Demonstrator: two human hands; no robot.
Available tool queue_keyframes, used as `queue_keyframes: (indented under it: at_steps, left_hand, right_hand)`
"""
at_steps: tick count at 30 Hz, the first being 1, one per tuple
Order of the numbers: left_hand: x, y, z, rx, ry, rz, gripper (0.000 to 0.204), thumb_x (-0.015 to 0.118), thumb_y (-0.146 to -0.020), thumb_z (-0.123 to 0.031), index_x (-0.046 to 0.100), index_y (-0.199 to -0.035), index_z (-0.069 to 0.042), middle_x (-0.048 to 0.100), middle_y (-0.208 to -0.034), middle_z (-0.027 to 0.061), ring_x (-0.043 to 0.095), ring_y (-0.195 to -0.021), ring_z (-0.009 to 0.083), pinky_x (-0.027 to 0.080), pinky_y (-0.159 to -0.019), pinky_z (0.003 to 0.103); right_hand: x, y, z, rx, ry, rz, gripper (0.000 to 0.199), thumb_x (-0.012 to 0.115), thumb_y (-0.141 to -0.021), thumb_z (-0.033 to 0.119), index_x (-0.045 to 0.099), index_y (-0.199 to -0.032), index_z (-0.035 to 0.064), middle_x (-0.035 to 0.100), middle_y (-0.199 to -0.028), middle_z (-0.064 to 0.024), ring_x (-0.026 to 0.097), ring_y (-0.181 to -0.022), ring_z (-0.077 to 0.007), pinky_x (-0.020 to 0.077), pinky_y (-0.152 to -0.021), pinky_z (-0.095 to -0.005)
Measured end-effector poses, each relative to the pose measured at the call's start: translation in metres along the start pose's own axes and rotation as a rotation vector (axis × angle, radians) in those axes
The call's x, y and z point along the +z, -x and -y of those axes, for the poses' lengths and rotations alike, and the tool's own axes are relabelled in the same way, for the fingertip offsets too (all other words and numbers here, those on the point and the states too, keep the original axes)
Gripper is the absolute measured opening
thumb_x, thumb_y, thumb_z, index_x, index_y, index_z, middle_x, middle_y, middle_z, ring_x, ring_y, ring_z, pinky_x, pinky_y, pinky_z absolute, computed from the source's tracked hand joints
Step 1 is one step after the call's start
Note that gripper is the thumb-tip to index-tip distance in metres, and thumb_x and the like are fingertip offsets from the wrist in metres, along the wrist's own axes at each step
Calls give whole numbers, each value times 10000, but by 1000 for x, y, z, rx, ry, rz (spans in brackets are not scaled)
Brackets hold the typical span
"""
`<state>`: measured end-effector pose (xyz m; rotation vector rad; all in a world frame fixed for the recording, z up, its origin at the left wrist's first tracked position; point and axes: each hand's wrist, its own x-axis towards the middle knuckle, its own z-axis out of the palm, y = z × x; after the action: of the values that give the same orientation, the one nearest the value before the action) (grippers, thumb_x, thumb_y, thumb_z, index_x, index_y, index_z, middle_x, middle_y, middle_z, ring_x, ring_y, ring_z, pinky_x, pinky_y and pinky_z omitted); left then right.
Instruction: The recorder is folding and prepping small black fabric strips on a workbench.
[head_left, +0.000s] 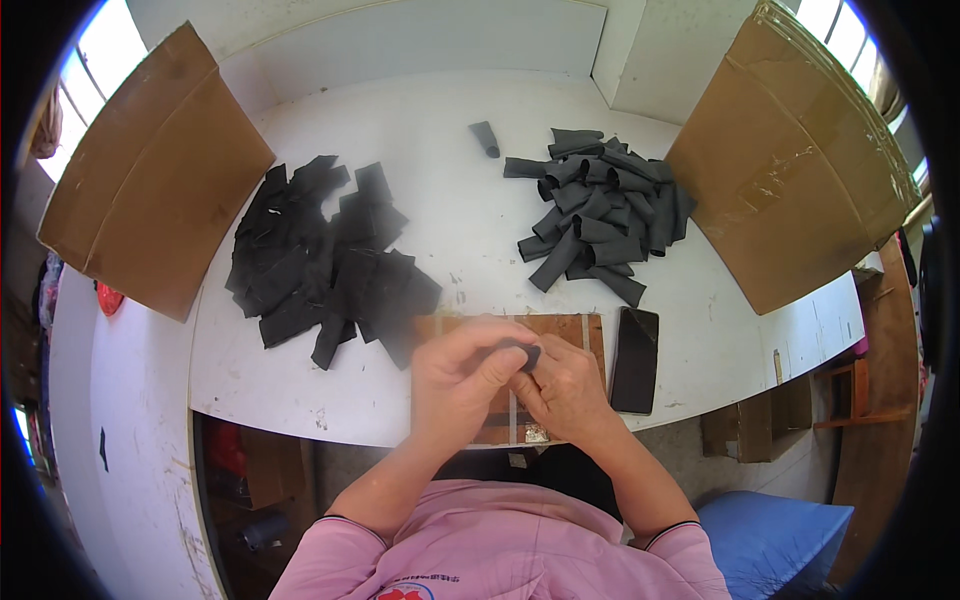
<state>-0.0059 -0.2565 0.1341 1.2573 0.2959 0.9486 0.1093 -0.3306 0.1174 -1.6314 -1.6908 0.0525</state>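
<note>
My left hand (pixel 462 378) and my right hand (pixel 562 385) meet over the near edge of the white table (pixel 440 210), both pinching one small black rubber piece (pixel 522 352) between the fingertips. Under the hands lies a brown wooden board (pixel 572 327). A pile of flat black pieces (pixel 320 255) lies to the left. A heap of rolled black tubes (pixel 600 210) lies to the right. One single black tube (pixel 485 138) sits apart near the table's far side.
A flat black rectangle (pixel 636 358) lies just right of the board. Open cardboard boxes stand at the left (pixel 150 180) and right (pixel 790 170) of the table. A blue cushion (pixel 775 535) is at the lower right.
</note>
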Motion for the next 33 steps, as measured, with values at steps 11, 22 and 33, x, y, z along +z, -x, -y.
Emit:
queue_keyframes:
  at_steps: [11,22,33]
  left_hand:
    - [-13,0,8,-89,441,-71,151,543,-819,-163,533,-863,-20,549,-840,118,505,-847,242,399,-798,360]
    - [-19,-6,2,49,31,-46,180,595,-790,-168,564,-799,8,581,-744,102,524,-697,171,414,-653,269]
    - [-150,-133,102,150,-1361,-558,280,556,-763,-198,506,-938,15,545,-923,158,551,-775,305,445,-693,373]
  right_hand:
    - [14,3,-3,10,-21,9,206,592,-732,186,491,-610,55,463,-561,-68,496,-522,-245,384,-444,-351]
    - [8,0,0,-2,-51,43,174,586,-732,160,506,-626,49,464,-561,-70,490,-511,-255,383,-449,-357]
    - [-22,-14,-54,727,-766,-224,454,350,-882,366,578,-730,4,470,-510,-13,397,-434,-66,303,-430,-205]
